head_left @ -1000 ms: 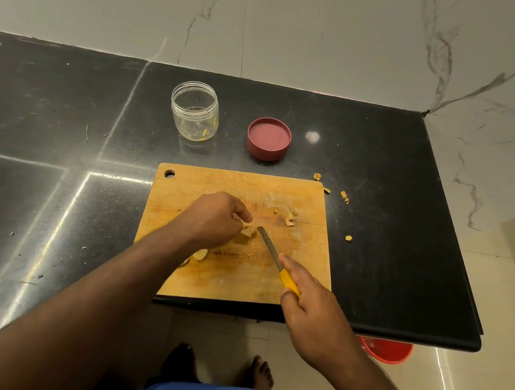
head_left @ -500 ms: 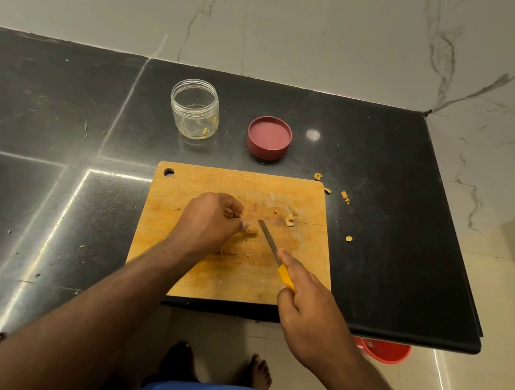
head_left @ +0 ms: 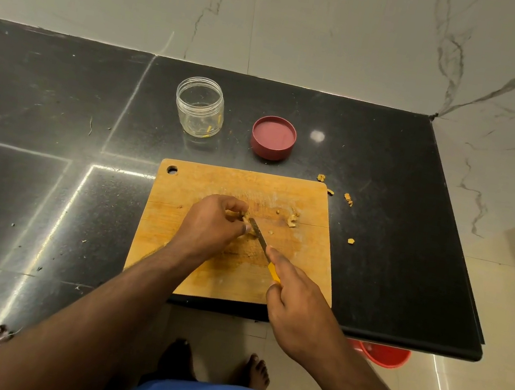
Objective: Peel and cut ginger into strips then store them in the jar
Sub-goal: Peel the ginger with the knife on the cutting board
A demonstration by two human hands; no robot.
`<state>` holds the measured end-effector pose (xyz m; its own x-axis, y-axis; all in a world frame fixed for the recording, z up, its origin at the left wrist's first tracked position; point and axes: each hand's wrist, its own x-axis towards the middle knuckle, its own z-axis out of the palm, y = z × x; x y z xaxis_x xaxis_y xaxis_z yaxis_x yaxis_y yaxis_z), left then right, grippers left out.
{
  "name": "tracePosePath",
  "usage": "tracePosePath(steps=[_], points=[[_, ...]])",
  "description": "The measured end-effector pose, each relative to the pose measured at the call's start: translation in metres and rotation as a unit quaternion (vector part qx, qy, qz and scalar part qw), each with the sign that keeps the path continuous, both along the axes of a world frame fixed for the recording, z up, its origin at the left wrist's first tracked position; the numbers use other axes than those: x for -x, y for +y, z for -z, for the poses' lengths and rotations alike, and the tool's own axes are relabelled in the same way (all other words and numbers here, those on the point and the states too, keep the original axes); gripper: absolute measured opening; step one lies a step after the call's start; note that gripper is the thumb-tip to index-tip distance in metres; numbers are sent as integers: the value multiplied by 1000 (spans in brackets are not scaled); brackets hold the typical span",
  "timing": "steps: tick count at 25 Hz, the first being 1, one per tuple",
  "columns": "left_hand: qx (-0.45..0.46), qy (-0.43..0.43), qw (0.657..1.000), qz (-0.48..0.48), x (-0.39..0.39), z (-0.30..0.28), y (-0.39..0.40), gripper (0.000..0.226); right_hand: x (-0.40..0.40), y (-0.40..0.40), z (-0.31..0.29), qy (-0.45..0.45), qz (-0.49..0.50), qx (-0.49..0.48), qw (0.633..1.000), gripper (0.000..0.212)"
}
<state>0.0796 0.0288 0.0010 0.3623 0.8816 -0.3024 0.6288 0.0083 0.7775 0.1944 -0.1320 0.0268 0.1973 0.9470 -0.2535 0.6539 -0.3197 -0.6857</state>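
Head view: left hand [head_left: 211, 223] pinching small pale ginger piece [head_left: 247, 218], mid wooden cutting board [head_left: 306, 260]; right hand [head_left: 294, 305] grasping yellow-handled knife [head_left: 259, 236], blade advanced against ginger since earlier. Slicing under way.

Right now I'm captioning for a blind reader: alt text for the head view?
On a wooden cutting board, the left hand holds ginger while the right hand cuts it with a yellow-handled knife. Behind stand an open jar and its red lid.

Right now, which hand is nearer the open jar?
Left. The left hand sits mid-board, just below the jar. The right hand grips the knife near the board's front right, farther from it.
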Motion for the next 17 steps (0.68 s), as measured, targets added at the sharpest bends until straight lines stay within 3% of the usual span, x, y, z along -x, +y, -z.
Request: tracePosePath(steps=[6, 12, 17], points=[[-27, 5, 1000, -6, 2, 0, -6, 27, -9, -4, 1, 17, 35, -10, 999, 53], [-44, 28, 998, 34, 3, 1, -7, 30, -6, -8, 3, 15, 29, -1, 999, 53], [-104, 49, 992, 44, 3, 5, -10, 18, -5, -9, 3, -1, 38, -14, 999, 54]])
